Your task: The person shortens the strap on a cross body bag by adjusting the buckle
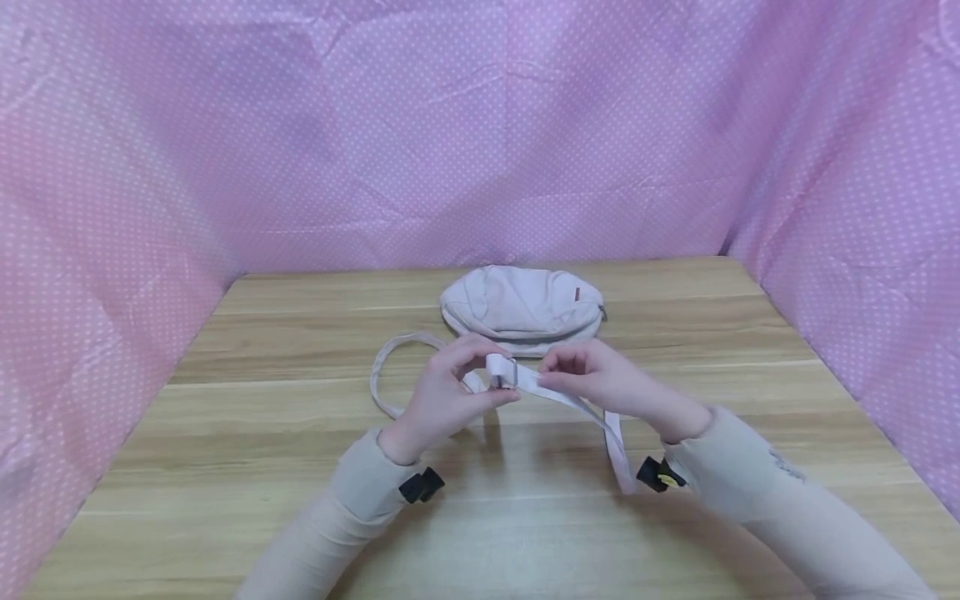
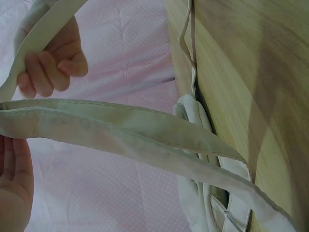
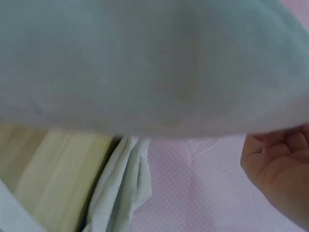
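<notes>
A pale fabric waist bag [image 1: 522, 304] with a small red tag lies at the table's back middle. In front of it my left hand [image 1: 442, 393] grips the bag's strap [image 1: 558, 395] at a metal slider buckle [image 1: 513, 373], thumb below and fingers above. To the right, my right hand [image 1: 603, 381] pinches the strap between thumb and fingers. A loop of strap [image 1: 373, 379] lies left of the left hand; another length hangs below the right. In the left wrist view two strap layers [image 2: 120, 130] run close together past the left hand [image 2: 14, 186].
The wooden table [image 1: 225, 467] carries the bag and strap. Pink dotted cloth [image 1: 480, 150] encloses it at the back and both sides. Blurred pale fabric [image 3: 154, 63] fills the top of the right wrist view. Small black devices [image 1: 422, 485] sit at both cuffs.
</notes>
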`<move>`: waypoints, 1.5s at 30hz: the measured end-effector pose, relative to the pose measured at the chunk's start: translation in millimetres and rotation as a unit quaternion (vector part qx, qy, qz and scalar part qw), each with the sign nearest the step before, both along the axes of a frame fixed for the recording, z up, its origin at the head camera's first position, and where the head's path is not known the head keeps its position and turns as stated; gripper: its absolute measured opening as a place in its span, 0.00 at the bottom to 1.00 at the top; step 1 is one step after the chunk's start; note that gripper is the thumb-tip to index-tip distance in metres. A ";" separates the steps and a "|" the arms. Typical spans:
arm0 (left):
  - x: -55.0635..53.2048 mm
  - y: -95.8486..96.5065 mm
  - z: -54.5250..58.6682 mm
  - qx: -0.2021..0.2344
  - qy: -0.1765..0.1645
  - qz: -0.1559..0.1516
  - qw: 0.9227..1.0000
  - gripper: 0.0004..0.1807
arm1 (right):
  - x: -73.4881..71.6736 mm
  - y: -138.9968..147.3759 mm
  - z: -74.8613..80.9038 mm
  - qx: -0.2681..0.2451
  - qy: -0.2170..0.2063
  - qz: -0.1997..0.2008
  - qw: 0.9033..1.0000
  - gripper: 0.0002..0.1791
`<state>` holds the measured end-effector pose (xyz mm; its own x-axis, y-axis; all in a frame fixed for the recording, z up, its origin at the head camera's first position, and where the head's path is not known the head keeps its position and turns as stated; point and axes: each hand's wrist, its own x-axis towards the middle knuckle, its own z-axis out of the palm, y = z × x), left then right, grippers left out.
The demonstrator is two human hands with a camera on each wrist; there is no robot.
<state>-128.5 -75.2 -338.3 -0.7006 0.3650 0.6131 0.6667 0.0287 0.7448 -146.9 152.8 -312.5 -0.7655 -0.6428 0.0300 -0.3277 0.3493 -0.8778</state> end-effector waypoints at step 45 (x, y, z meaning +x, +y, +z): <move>2.4 -1.3 0.4 -0.041 -0.030 0.025 0.998 0.22 | 2.2 -7.2 1.5 -0.005 0.008 0.016 1.000 0.04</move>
